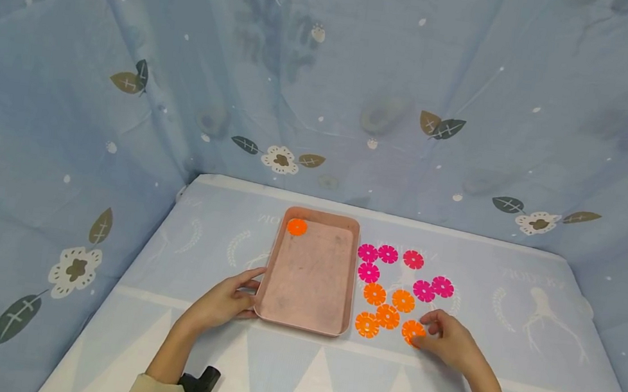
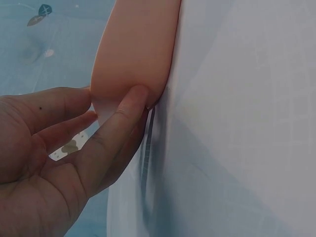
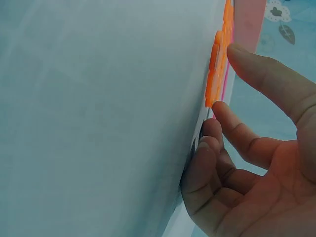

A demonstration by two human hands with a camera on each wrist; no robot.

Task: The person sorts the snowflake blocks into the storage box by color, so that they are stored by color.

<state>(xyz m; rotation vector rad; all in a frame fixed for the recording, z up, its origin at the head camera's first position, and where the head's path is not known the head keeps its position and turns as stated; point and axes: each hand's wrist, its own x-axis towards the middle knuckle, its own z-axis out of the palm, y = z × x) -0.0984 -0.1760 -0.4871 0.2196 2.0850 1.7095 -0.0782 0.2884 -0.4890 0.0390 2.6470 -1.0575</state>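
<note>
My left hand [image 1: 223, 302] touches the near-left corner of a shallow pink tray [image 1: 352, 278]. In the left wrist view, its fingertips rest against the rounded outer wall of the tray [image 2: 136, 44]. Inside the tray, an orange notched flower-shaped disc [image 1: 297, 227] lies at the far-left corner. My right hand [image 1: 451, 343] is low at the rightmost orange disc [image 1: 412, 331], its fingertips overlapping the disc's right edge in the head view. From the right wrist, thumb and index finger are spread apart beside the orange discs [image 3: 211, 89]; the other fingers are curled in.
Several more orange discs [image 1: 374, 294] lie flat just right of the tray. Behind them are several magenta discs [image 1: 368, 272] and a pinkish-red one [image 1: 413, 259]. A patterned cloth covers the table [image 1: 533, 363], and a blue leaf-printed curtain [image 1: 361, 85] surrounds it.
</note>
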